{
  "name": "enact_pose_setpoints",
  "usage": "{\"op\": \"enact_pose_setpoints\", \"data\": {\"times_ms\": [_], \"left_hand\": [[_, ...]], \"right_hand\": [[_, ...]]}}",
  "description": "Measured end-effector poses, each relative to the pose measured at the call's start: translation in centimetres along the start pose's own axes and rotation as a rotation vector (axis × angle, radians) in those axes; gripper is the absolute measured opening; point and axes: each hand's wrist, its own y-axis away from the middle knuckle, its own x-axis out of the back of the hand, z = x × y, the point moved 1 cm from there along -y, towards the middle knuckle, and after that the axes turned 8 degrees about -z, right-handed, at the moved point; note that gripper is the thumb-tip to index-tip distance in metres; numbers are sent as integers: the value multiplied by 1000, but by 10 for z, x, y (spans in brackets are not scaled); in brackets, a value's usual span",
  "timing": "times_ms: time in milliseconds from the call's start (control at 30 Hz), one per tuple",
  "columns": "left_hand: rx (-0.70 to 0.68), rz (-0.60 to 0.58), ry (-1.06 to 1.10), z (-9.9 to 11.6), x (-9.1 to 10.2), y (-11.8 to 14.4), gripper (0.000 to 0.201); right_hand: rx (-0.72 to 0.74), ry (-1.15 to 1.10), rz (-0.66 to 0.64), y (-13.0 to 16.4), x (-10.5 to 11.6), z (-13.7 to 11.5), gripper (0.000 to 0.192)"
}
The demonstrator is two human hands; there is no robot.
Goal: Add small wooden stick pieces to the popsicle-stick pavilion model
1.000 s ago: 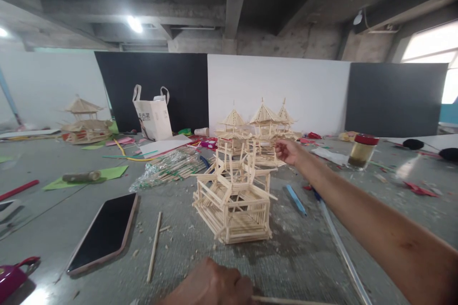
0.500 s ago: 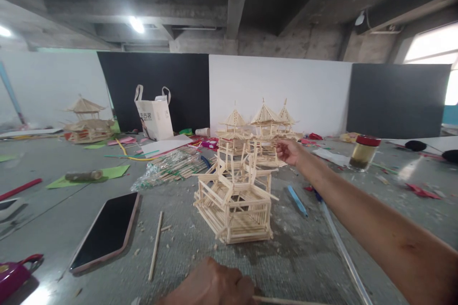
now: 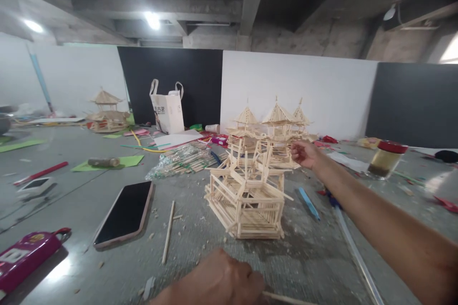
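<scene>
Low at the front, my left hand is closed with its back to me. A thin wooden stick pokes out to its right. My right hand reaches far forward, fingers curled together, beside the stick-built pavilion models with pointed roofs. What its fingers hold, if anything, cannot be made out. Between the hands stands a roofless model of wooden sticks, six-sided, with uprights on top. Neither hand touches this model.
A phone, a loose stick and a purple device lie left. Behind are bagged sticks and a paper bag. On the right are a blue strip, a clear glue stick and a red-lidded jar.
The view has turned left, shifting everything rightward in the picture. My right hand stays by the rear pavilions with fingers curled; my left hand remains closed at the front.
</scene>
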Motion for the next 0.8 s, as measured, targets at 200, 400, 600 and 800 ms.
{"op": "enact_pose_setpoints", "data": {"times_ms": [200,400,600,800], "left_hand": [[-13,-107,-7,3,16,1,15],[-51,-33,33,1,8,0,18],[-49,-88,-9,1,16,-1,18],[-48,-74,-18,0,14,-1,16]], "right_hand": [[-5,18,0,-1,1,4,22],[-12,33,3,-3,-2,7,21],[-11,42,16,-3,-2,8,22],[-5,39,22,1,-3,10,22]]}}
